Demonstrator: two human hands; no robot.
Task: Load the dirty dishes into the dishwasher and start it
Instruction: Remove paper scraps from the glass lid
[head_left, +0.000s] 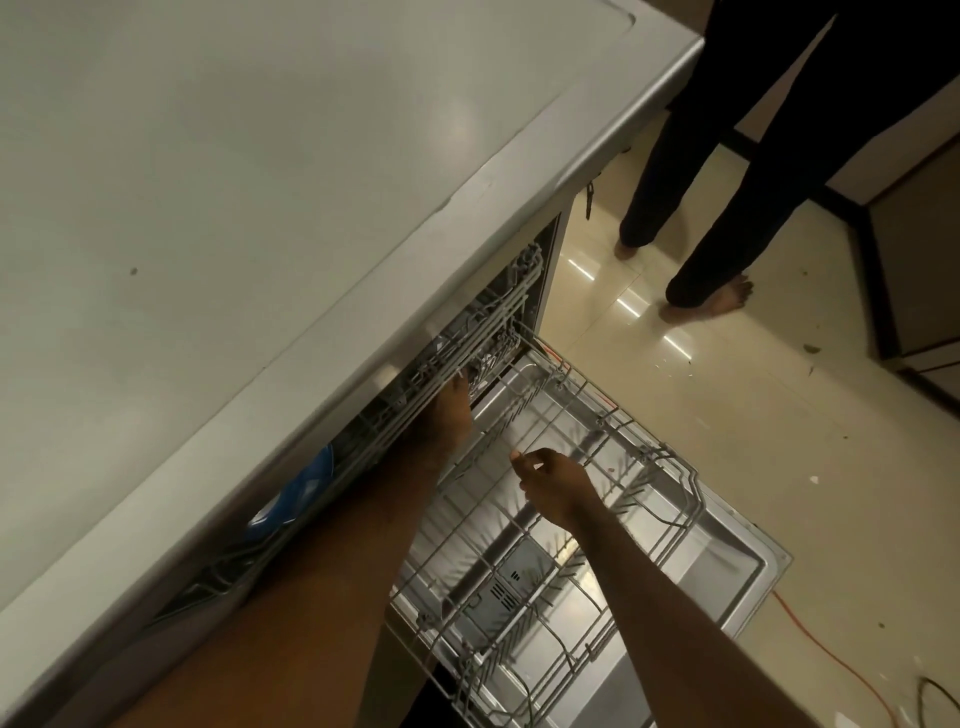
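Observation:
The grey dishwasher (260, 182) stands with its door (737, 561) folded down flat. Its wire lower rack (649, 467) is pulled out over the door and holds no dishes. The upper rack (498, 322) sits mostly inside the machine, and a blue plate (306, 483) shows in it at the left. My left hand (454, 410) reaches up against the upper rack's front edge, its fingers hidden behind the wires. My right hand (556, 483) hovers over the lower rack, fingers loosely curled, with nothing visible in it.
Another person (753, 156) in dark trousers stands barefoot on the tiled floor just beyond the dishwasher's far corner. An orange cable (831, 654) runs across the floor to the right of the door. Small bits of debris lie on the tiles. A dark-edged cabinet (914, 249) stands at the right.

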